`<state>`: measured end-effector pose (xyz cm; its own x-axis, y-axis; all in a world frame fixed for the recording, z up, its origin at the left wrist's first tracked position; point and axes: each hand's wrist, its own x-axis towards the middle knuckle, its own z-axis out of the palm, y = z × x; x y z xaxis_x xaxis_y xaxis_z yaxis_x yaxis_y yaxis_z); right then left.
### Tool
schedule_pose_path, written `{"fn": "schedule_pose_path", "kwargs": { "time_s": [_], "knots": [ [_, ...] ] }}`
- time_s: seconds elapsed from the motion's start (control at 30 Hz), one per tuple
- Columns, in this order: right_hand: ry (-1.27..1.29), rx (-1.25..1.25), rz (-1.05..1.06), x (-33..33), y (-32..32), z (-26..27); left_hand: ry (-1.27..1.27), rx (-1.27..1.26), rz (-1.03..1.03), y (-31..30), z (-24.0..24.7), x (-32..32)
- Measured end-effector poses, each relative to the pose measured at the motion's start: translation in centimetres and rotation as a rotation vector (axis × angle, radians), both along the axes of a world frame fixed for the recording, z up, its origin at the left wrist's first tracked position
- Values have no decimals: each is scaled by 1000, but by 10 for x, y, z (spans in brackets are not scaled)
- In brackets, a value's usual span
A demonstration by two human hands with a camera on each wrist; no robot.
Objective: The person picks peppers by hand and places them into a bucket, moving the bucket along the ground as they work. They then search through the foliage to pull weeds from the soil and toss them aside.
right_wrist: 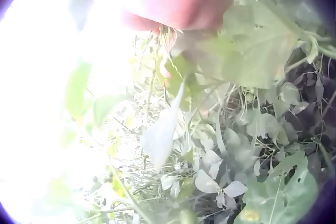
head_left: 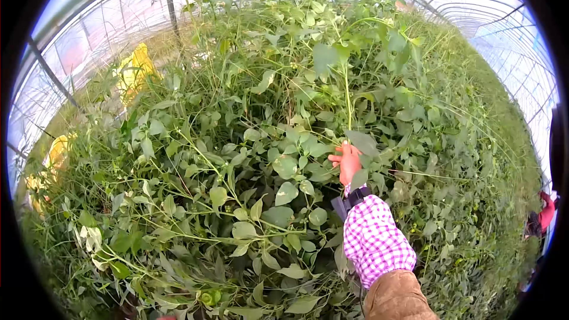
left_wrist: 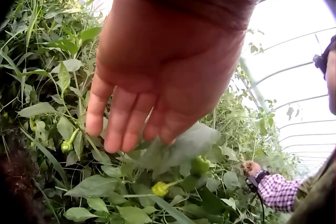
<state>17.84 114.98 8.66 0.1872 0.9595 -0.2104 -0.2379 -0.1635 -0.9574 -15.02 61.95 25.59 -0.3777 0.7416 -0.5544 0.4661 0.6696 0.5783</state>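
In the head view my right hand (head_left: 349, 163) pinches a tall green stem (head_left: 348, 98) amid leafy plants. The right wrist view shows that hand (right_wrist: 176, 1) washed out by glare, thin stems hanging below its curled fingers. My left hand (left_wrist: 168, 66) hangs palm in view in the left wrist view, fingers loosely extended and no object visible in it. Below it are a yellow-green pepper (left_wrist: 159, 189) and a green one (left_wrist: 200, 165), partly behind leaves. Another small pepper (left_wrist: 65, 147) hangs to the left.
Dense foliage (head_left: 243, 231) fills the row. Yellow bags or sheets (head_left: 136, 74) show at the left. Arched metal poles (head_left: 170, 6) carry the plastic cover overhead. A red-sleeved arm (head_left: 545, 213) shows at the far right edge.
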Motion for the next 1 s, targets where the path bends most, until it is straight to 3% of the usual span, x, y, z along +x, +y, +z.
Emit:
{"fn": "schedule_pose_path", "kwargs": {
  "time_s": [0.23, 0.4, 0.6, 0.73, 0.8, 0.83, 0.87, 0.9, 0.97, 1.0],
  "knots": [
    [-87, 241, -46, 89, -125, 142, -53, 141, -59, 17, 11, 31],
    [-127, 258, -70, 173, -233, 192, -61, 189, -143, 29, 27, 53],
    [-77, 297, -32, 170, -287, 229, -21, 197, -220, 27, 31, 42],
    [-113, 382, -47, 149, -251, 257, -49, 244, -59, 9, 29, 29],
    [-217, 543, 73, 130, -176, 296, -22, 241, 27, -1, 26, 21],
    [-200, 515, -97, 89, -129, 334, 1, 228, 34, -7, 18, 17],
    [-43, 516, -87, 37, -98, 376, -8, 196, 21, -5, 20, 17],
    [-115, 542, 245, 46, -33, 399, -3, 197, 10, 2, 24, 20],
    [-594, 555, 184, 44, 64, 420, -12, 212, -11, 16, 30, 29],
    [-836, 668, 74, 13, 32, 421, -13, 240, -49, 21, 25, 30]
  ]
}}
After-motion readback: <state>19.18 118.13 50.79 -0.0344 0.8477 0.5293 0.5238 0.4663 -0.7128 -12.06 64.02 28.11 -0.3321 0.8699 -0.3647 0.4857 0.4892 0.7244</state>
